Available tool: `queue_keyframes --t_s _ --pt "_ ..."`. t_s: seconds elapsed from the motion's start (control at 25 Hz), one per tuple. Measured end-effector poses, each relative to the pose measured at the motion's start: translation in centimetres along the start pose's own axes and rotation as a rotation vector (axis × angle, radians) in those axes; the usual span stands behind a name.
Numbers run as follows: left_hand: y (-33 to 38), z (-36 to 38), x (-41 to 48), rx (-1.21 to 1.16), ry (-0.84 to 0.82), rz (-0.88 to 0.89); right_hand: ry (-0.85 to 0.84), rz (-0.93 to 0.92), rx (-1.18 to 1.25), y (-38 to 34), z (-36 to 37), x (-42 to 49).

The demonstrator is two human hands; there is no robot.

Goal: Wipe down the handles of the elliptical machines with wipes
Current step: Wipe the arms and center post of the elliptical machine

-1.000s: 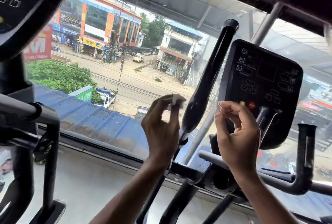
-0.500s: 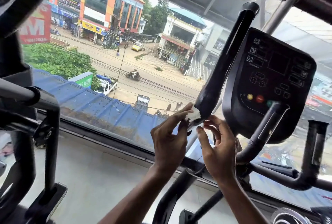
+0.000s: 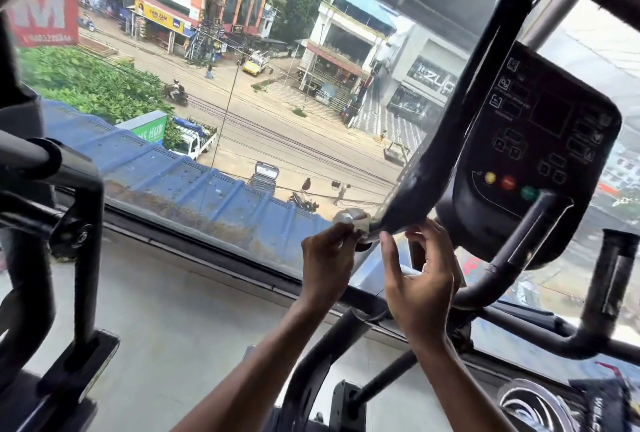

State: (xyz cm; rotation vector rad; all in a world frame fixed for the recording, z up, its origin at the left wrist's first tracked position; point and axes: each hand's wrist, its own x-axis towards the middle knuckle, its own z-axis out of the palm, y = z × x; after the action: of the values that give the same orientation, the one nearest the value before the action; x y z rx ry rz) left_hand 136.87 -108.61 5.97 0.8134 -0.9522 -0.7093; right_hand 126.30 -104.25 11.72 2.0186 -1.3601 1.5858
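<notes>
Wipe (image 3: 349, 218), white and bunched, sits against the lower end of the black handle (image 3: 457, 127), pinched in the fingertips of the left hand (image 3: 327, 260). Handle runs up and right from there, just left of the console (image 3: 540, 141). Right hand (image 3: 420, 288) is raised just under that same lower end, thumb and fingers half-curled toward it; can't tell if it actually grips.
</notes>
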Motion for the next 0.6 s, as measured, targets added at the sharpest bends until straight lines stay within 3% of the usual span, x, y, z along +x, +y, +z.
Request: queue_keyframes --t_s 0.24,0.36,0.48,0.6 --pt "1.1 0.8 -1.0 -0.139 0.053 0.064 -0.031 0.002 0.002 0.9 0.9 -0.7" --pt "-3.2 1.5 0.2 0.031 0.043 -0.033 -0.019 -0.024 0.009 2.0 1.2 -0.8" --pt "-3.6 1.6 0.1 -0.036 0.043 -0.119 -0.010 -0.018 0.011 2.6 1.3 -1.2" --pt "-2.2 1.6 -1.0 -0.031 0.055 0.009 -0.018 -0.004 0.011 3.0 1.4 -1.2"
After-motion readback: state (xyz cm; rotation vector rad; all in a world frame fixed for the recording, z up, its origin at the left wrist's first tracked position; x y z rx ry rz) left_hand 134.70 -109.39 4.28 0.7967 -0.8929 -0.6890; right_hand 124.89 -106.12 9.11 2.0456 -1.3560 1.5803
